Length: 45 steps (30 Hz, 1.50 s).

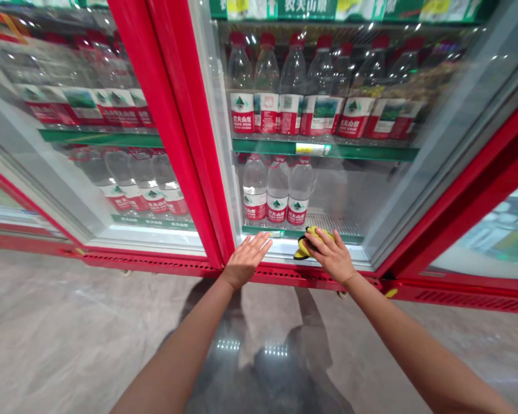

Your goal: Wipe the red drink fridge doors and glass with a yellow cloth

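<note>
Low on the glass door (354, 195) of a red-framed drinks fridge, my right hand (334, 257) presses a yellow cloth with dark edging (303, 248) against the pane. Part of the cloth is hidden under the fingers. To its left, my left hand (247, 260) lies flat with fingers stretched out, at the bottom left of the same door, and holds nothing. Behind the glass, three water bottles (277, 195) with red and white labels stand on the bottom shelf, above and between my hands.
More water bottles (291, 92) fill the shelf above, over a green shelf strip (267, 146). A second fridge door (125, 172) is at the left. Red door frames (190, 132) border the glass. Grey shiny floor (69, 322) lies below, with a vented red base (155, 261) along it.
</note>
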Each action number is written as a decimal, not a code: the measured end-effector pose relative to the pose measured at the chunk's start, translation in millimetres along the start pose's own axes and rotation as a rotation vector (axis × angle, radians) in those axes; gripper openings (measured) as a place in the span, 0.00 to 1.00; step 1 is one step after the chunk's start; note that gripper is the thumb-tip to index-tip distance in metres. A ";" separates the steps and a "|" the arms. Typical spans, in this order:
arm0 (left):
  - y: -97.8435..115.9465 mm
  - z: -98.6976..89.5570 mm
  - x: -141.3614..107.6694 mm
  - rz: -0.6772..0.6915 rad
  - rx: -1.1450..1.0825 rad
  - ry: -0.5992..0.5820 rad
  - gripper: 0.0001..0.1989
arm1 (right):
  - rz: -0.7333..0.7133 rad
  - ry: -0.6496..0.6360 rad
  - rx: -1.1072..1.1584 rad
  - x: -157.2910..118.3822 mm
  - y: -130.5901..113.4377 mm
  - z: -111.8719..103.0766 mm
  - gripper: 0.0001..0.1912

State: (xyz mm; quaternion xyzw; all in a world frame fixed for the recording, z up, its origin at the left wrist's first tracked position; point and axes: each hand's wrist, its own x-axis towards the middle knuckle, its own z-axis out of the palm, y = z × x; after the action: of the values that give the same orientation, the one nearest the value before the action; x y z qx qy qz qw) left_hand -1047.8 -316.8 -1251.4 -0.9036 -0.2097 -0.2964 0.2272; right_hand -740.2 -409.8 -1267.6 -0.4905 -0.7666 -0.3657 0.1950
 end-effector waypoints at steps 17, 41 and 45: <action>35.4 33.6 39.6 0.150 -0.092 -0.051 0.34 | -0.073 -0.109 0.078 -47.2 19.8 13.1 0.21; 79.8 52.1 61.4 0.235 -0.148 -0.136 0.33 | 0.410 -0.020 0.002 -135.7 33.1 23.9 0.28; 83.6 56.0 64.3 0.271 -0.178 -0.161 0.34 | 0.426 -0.021 0.059 -126.6 41.0 26.8 0.31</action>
State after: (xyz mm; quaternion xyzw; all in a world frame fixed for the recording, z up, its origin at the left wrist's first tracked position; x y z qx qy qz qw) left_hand -932.9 -338.8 -1275.1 -0.9609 -0.0766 -0.2072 0.1668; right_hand -645.9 -456.5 -1353.3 -0.6392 -0.6580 -0.2886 0.2743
